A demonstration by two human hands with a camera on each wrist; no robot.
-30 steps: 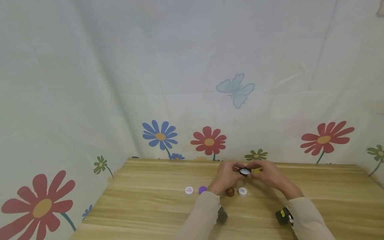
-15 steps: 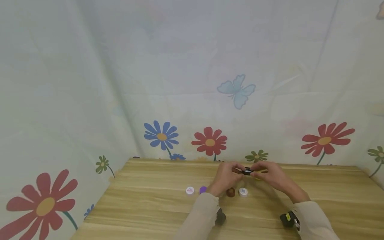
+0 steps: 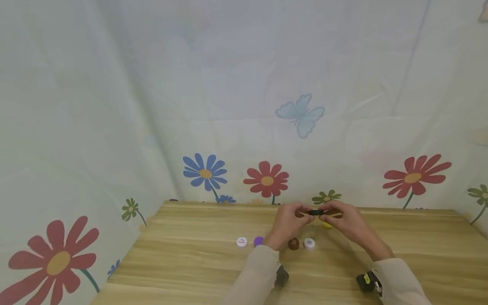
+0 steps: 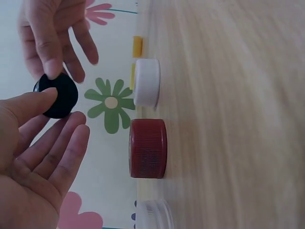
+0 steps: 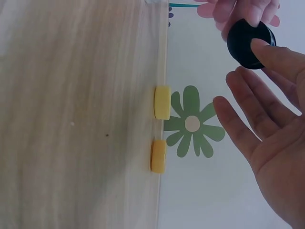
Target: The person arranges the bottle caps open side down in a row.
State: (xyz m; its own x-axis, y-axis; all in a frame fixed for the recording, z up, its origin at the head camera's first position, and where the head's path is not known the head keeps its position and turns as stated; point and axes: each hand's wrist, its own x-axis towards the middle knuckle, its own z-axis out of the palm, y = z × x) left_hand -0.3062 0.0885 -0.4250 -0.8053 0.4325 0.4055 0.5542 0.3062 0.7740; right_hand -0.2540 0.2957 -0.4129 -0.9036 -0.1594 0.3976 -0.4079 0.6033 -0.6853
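Observation:
Both hands hold a round black bottle cap (image 3: 315, 212) raised over the table's far part, seen nearly edge-on in the head view. My left hand (image 3: 286, 224) pinches its left side between thumb and fingers, and my right hand (image 3: 348, 222) pinches the right side. In the left wrist view the thumb lies across the smooth black face of the cap (image 4: 69, 101), with the other fingers spread loosely below. From the right wrist, the same cap (image 5: 240, 45) shows between both thumbs. Close below the hands sit a reddish-brown ribbed cap (image 3: 293, 244) and a white cap (image 3: 309, 243).
On the wooden table (image 3: 190, 271), a white printed cap (image 3: 242, 242) and a purple cap (image 3: 258, 241) stand left of the left wrist. A yellow cap (image 5: 162, 102) and an orange one (image 5: 158, 156) lie farther back. A flowered cloth (image 3: 228, 106) hangs behind the table's back edge.
The black cap has tipped from showing its whitish inside to nearly edge-on, held by both hands throughout. My right forearm has shifted slightly right; the caps on the table stay put.

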